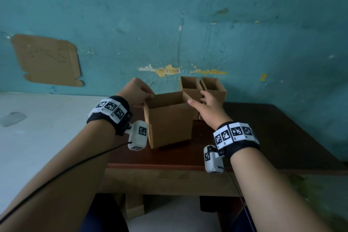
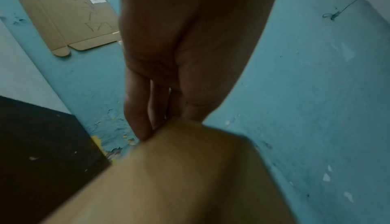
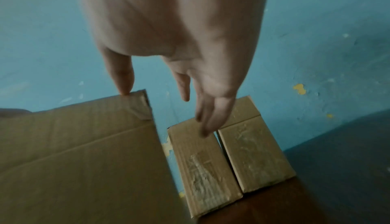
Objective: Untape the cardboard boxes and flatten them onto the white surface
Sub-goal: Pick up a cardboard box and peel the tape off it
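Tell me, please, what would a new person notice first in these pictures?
First, the open cardboard box in the middle of the dark table, with the left hand pinching its left rim and the right hand reaching open at its right corner. Behind it two smaller open boxes stand by the peeling blue wall. A flat cardboard sheet lies at the far left.

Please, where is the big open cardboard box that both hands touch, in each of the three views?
Head: big open box at centre, on the dark table, between the hands.
Left wrist: blurred, bottom centre, its edge pinched by the left hand.
Right wrist: lower left, thumb of the right hand at its corner.
Shared landmark: teal wall.
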Available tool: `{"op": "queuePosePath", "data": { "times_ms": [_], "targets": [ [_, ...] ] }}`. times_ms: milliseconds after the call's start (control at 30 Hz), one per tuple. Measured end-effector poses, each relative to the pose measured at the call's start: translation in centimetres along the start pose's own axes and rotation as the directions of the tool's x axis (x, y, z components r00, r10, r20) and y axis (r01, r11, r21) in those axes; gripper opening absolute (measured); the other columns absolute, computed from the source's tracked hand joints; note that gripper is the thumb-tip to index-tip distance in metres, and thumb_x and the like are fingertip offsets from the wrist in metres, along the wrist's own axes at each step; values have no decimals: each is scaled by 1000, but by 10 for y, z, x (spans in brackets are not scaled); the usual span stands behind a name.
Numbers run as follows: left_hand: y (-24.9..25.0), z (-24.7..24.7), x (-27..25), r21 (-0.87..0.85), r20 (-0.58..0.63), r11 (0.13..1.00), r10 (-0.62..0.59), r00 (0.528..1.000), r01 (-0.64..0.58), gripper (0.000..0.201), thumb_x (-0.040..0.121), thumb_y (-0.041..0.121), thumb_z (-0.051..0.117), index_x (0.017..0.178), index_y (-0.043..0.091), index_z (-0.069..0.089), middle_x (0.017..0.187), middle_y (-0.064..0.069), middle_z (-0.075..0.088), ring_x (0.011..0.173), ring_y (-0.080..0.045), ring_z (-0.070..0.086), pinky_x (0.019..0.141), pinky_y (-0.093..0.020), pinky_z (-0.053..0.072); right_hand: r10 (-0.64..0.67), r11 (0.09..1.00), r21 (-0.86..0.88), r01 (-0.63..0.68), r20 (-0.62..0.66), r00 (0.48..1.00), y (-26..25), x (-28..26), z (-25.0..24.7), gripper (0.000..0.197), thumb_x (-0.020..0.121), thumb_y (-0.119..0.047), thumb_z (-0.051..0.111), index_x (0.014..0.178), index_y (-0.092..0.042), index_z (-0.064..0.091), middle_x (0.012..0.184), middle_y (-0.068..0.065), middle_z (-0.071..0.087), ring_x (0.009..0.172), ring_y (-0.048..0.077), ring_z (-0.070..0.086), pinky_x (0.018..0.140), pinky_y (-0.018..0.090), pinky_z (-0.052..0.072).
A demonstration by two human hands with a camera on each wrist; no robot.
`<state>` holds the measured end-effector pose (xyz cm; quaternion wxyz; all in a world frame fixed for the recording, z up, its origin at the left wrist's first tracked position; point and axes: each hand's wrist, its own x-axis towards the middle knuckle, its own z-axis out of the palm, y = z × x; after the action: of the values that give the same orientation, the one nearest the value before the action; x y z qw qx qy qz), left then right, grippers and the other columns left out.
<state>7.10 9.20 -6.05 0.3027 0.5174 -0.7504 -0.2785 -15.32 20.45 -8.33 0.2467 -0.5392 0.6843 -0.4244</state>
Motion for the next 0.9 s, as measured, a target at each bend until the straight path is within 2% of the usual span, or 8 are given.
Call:
{"op": "queuePosePath", "data": {
  "times_ms": [167, 267, 367, 467, 533, 633, 767, 900],
  "targets": [
    [7, 21, -4, -71, 55, 997, 40, 998, -36, 8, 93, 5, 67, 89, 4, 74, 55, 0, 53, 46, -11, 50, 39, -17, 44, 86, 988, 122, -91, 53, 995, -3, 2, 7, 70, 101, -45, 50, 160, -19, 22, 166, 5, 26, 151, 26, 28, 122, 45, 25],
    [9, 29, -6, -132, 1, 990, 43, 999, -43, 11, 93, 4, 64, 89, 5, 74, 62, -3, 57, 53, -15, 53, 46, -22, 47, 73, 995, 56, -77, 61, 995, -7, -1, 9, 54, 106, -38, 42, 153, -12, 38, 157, 5, 41, 146, 24, 37, 112, 34, 29],
    [6, 32, -5, -187, -21, 982, 22, 1000, -26, 15, 92, 3, 64, 85, 13, 73, 72, -7, 63, 61, -19, 57, 59, -30, 56, 75, 995, 65, -78, 44, 996, -5, -1, 10, 50, 107, -35, 39, 151, -12, 42, 155, 6, 45, 144, 24, 40, 115, 37, 29],
    [-1, 35, -6, -265, -21, 964, 4, 1000, -9, 12, 90, 6, 67, 89, 17, 71, 88, -8, 70, 69, -17, 61, 59, -27, 52, 90, 994, 69, -90, 11, 996, -5, 0, 12, 49, 108, -33, 37, 151, -10, 43, 155, 11, 45, 143, 26, 41, 119, 41, 30],
    [-5, 36, -9, -316, -13, 949, -6, 1000, 1, 15, 90, 9, 69, 104, 12, 70, 94, -6, 70, 72, -16, 61, 62, -26, 50, 108, 993, 47, -108, -15, 994, -7, -2, 14, 46, 109, -26, 34, 143, 1, 48, 148, 24, 49, 137, 37, 46, 114, 44, 35],
    [-9, 35, -13, -377, 18, 925, -54, 998, 56, 23, 90, 12, 69, 112, 10, 64, 81, -6, 66, 64, -15, 59, 61, -27, 48, 152, 988, 31, -151, -43, 987, -8, -5, 16, 44, 110, -19, 32, 133, 13, 50, 140, 36, 50, 129, 46, 49, 110, 51, 39],
    [-11, 30, -24, -423, 49, 903, -55, 997, 70, 7, 94, 8, 62, 93, 5, 68, 63, -6, 55, 53, -15, 51, 52, -26, 45, 183, 983, 15, -182, -66, 981, -11, -6, 20, 41, 110, -19, 32, 133, 7, 53, 129, 32, 58, 110, 36, 61, 102, 48, 47],
    [-11, 36, -29, -437, 22, 899, -28, 999, 35, 20, 99, 9, 55, 85, -1, 67, 57, -6, 47, 52, -18, 44, 54, -28, 40, 193, 981, 13, -192, -93, 977, -8, -7, 24, 37, 110, -22, 30, 114, -5, 63, 99, 23, 62, 86, 25, 60, 80, 37, 47]
  ]
}}
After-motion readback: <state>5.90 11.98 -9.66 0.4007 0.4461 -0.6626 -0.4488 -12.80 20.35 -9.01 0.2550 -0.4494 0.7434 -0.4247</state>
